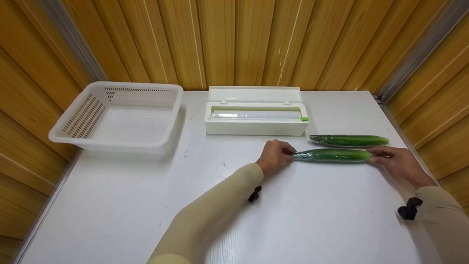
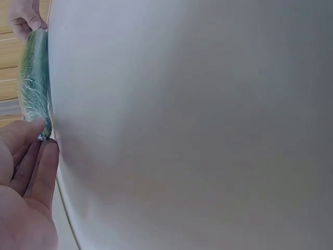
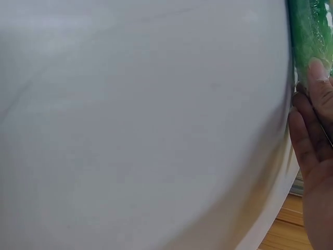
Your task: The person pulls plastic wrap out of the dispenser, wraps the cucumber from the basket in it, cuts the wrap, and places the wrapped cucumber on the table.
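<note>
A cucumber in clear plastic film [image 1: 333, 155] lies crosswise at the right of the table, held at both ends. My left hand [image 1: 275, 156] pinches its left tip, where the film is bunched; the left wrist view shows thumb and fingers meeting at that wrapped tip [image 2: 36, 99]. At the other end, my right hand [image 1: 399, 161] has its thumb on top of the cucumber [image 3: 311, 36] and fingers at the end and below. Just behind it, a second film-wrapped cucumber [image 1: 350, 140] lies parallel, touched by neither hand.
A white cling film box [image 1: 256, 128] stands at the back middle, lid raised, with a film roll [image 1: 253, 114] and green slider [image 1: 304, 118] showing. A white perforated basket [image 1: 110, 141] sits at the back left. Wood-patterned walls [image 1: 253, 44] enclose the white table [image 1: 121, 205].
</note>
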The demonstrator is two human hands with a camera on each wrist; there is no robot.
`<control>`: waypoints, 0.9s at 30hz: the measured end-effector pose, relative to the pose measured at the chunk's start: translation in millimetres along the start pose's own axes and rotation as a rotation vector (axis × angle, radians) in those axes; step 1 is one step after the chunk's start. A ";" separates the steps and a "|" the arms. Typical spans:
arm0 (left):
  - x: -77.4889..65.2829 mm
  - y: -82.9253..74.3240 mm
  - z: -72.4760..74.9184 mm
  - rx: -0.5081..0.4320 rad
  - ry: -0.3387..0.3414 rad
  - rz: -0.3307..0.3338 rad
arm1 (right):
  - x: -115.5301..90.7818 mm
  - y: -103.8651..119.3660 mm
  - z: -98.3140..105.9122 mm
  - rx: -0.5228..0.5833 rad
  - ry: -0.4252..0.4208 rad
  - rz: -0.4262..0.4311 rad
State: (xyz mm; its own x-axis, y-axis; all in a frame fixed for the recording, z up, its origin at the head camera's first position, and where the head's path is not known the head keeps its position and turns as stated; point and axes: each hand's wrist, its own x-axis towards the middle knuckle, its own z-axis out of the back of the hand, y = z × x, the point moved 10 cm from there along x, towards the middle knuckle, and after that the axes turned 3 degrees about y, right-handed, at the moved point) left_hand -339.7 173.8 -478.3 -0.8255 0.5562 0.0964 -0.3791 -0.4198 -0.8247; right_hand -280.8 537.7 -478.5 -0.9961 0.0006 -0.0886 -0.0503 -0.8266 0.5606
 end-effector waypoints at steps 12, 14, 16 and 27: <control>15.1 -1.5 -15.8 -0.057 -0.043 0.102 | -6.6 -22.7 12.5 0.038 0.029 -0.064; 16.6 -1.1 -17.9 -0.065 -0.057 0.120 | -6.5 -25.4 15.1 0.039 0.022 -0.069; 18.0 -1.2 -20.5 -0.070 -0.070 0.134 | -6.8 -27.6 17.1 0.051 0.025 -0.067; 23.7 -12.9 -30.3 0.017 -0.103 0.127 | -10.6 -39.4 22.2 0.069 0.043 -0.096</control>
State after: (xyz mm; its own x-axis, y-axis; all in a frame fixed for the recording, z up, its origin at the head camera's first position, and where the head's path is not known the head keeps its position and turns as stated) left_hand -341.7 214.1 -482.3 -0.9053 0.4220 0.0489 -0.2750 -0.4943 -0.8246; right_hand -269.9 582.8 -481.4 -0.9825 0.0529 -0.1788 -0.1519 -0.7832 0.6029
